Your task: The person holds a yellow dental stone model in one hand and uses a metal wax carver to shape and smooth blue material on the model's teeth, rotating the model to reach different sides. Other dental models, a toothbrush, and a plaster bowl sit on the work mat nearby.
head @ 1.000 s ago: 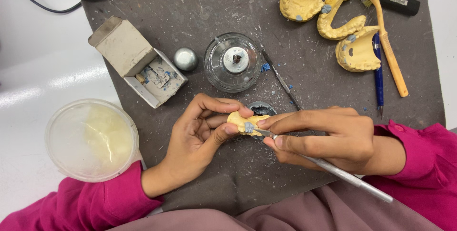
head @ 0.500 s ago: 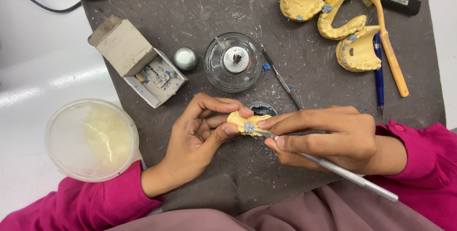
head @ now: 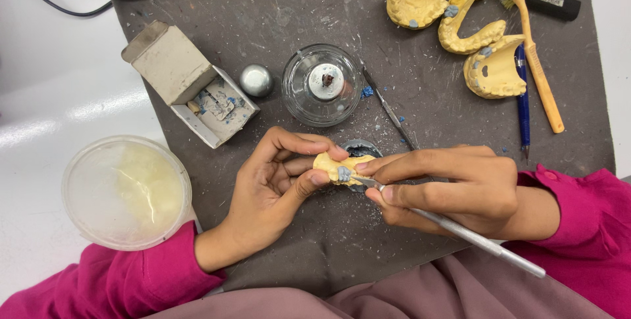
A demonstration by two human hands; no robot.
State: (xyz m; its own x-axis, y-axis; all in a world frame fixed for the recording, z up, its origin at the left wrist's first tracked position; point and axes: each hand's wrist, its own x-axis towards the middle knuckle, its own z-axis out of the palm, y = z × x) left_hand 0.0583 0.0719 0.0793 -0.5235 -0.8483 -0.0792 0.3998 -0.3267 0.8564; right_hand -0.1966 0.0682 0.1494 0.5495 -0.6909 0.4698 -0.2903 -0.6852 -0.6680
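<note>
The left hand (head: 273,191) pinched a small yellow plaster dental cast (head: 338,166); the right hand (head: 453,187) gripped a slim metal carving tool (head: 460,233), its tip at the half-shaped grey-blue wax tooth (head: 344,174).

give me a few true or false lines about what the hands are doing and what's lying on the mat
1. The left hand pinches a small yellow dental cast between thumb and fingers. True.
2. The right hand holds a toothbrush. False: it holds a slim metal instrument, its tip at the cast; the orange toothbrush lies on the dark mat.
3. The glass spirit lamp stands between the open cardboard box and the other casts. True.
4. The clear plastic tub sits beside the right hand. False: it is by the left forearm.
5. A blue pen lies beside the toothbrush. True.
</note>
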